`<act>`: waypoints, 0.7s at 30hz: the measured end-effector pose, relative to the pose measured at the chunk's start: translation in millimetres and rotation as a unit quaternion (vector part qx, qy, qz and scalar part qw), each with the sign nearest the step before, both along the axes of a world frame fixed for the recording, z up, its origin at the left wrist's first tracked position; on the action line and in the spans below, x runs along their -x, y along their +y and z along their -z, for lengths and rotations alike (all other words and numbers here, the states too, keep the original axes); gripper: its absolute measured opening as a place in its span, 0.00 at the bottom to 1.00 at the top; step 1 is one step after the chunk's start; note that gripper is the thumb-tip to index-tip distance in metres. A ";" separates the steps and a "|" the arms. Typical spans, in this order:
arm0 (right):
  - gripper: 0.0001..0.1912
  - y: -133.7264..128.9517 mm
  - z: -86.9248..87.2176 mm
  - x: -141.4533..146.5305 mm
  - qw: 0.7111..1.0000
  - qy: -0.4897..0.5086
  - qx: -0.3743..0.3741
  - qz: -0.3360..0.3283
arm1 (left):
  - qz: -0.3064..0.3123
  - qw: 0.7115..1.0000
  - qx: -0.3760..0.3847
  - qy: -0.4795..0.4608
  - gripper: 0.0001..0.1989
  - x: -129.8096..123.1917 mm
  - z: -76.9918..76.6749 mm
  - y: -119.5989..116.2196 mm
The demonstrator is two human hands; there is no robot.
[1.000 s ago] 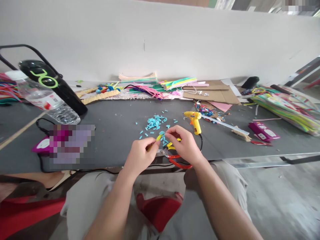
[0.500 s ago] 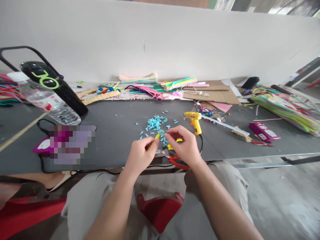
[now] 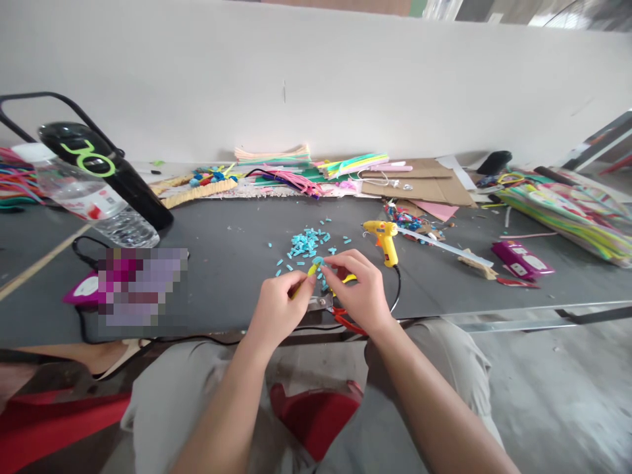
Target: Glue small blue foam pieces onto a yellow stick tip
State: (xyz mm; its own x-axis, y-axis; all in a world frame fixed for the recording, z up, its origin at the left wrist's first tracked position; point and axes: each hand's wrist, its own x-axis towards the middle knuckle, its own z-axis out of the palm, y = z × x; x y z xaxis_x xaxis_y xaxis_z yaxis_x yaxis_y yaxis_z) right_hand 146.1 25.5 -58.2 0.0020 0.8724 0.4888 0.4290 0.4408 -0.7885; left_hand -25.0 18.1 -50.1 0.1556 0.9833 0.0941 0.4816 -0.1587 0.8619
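My left hand [image 3: 284,301] pinches a thin yellow piece [image 3: 312,270], whose tip pokes out past the thumb. Close on its right, my right hand [image 3: 358,286] has thumb and fingers drawn together at the tip of that piece, by a small blue bit; what it grips is too small to make out. Just beyond both hands lies a loose pile of small blue pieces [image 3: 303,242] on the grey table [image 3: 222,263]. Scissors [image 3: 323,303] with red and yellow handles lie partly under my right hand.
A yellow glue gun [image 3: 384,240] lies to the right of the pile. Further right is a magenta box [image 3: 522,260]. A clear bottle [image 3: 93,197] and a black flask [image 3: 128,184] are at the left. Fuzzy stems [image 3: 355,164] and cardboard [image 3: 424,184] line the wall.
My right hand has shifted slightly left, and its fingertips have closed in to meet the yellow piece. My left hand is nearly where it was.
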 end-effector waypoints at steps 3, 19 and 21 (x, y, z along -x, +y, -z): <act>0.07 0.6 -0.1 -0.5 1.000 0.000 -0.002 -0.002 | -0.001 1.000 -0.008 0.004 0.20 -0.3 0.5 0.4; 0.07 1.8 0.8 -1.7 1.000 0.004 0.003 -0.017 | 0.017 1.000 0.018 0.002 0.21 -0.4 -3.7 0.0; 0.07 2.0 1.2 -1.9 1.000 0.005 0.001 -0.019 | 0.017 1.000 0.018 0.001 0.21 -0.3 -3.2 -0.2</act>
